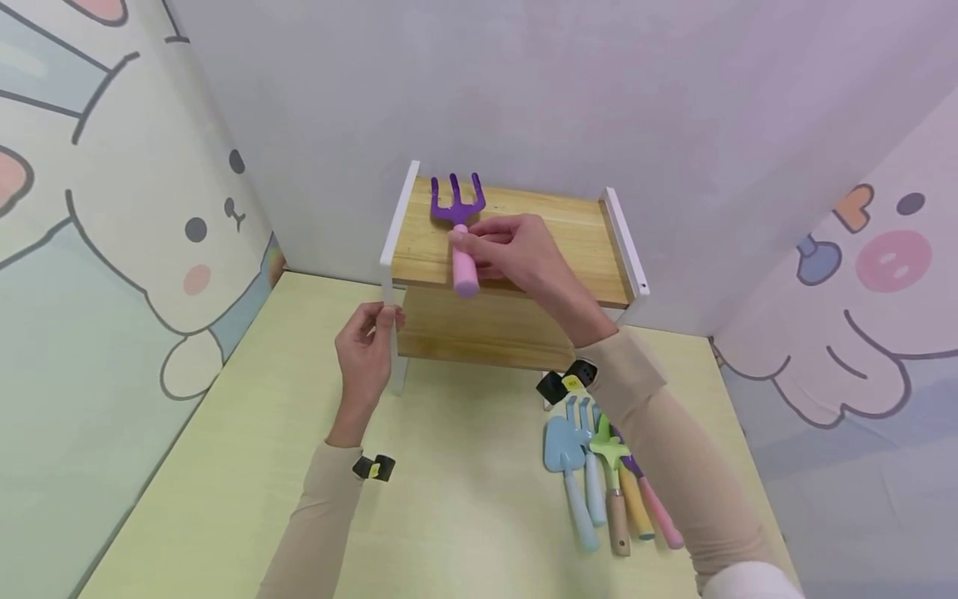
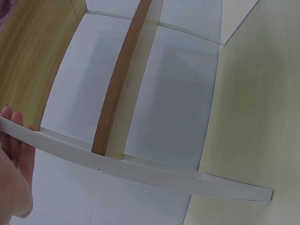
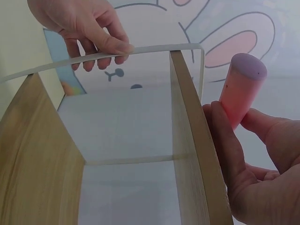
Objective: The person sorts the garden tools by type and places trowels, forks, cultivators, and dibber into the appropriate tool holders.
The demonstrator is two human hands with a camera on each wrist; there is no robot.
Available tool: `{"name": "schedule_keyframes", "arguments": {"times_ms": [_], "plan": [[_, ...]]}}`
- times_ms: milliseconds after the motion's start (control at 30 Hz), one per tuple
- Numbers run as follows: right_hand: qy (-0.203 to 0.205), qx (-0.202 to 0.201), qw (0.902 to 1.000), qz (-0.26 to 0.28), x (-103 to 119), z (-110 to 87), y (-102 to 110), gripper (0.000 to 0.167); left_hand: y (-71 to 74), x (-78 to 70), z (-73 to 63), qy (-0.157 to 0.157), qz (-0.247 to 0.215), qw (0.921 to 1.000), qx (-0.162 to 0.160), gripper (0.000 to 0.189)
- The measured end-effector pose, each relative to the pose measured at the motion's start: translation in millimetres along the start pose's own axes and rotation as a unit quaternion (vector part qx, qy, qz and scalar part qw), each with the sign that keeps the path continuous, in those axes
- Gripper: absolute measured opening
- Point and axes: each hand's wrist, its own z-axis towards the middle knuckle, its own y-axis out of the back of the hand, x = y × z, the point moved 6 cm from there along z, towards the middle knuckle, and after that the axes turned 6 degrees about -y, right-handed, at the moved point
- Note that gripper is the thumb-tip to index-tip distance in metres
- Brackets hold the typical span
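My right hand (image 1: 527, 254) pinches the pink handle of a small garden hand fork (image 1: 465, 273) between thumb and fingers. Its three purple prongs point away, toward the back wall, over the left part of the top board of a small wooden shelf (image 1: 554, 229). In the right wrist view the handle's rounded end (image 3: 249, 66) sticks out beside the board's front edge, with the prongs out of sight. My left hand (image 1: 365, 348) grips the shelf's white left side frame (image 2: 150, 174), thumb on one side and fingertips on the other.
On the pale yellow table (image 1: 441, 499), right of the shelf's front, lie several garden tools: a blue trowel (image 1: 563, 445), a blue fork (image 1: 593, 482), a green-headed tool (image 1: 609, 449) and a purple one with a pink handle (image 1: 659, 512). Cartoon-printed walls (image 1: 524, 91) enclose the table.
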Motion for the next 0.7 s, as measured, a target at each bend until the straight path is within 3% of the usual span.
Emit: {"name": "schedule_keyframes", "arguments": {"times_ms": [400, 700], "plan": [[-0.016, 0.017, 0.9997, -0.005, 3.9, 9.8, -7.5, 0.048, 0.3, 1.6, 0.0, -0.008, -0.005, 1.0, -0.001, 0.019], [-0.008, -0.005, 0.9995, -0.031, 13.1, 12.2, -11.1, 0.039, -1.1, 1.2, 0.3, -0.012, -0.004, 0.9999, -0.001, 0.02]]}}
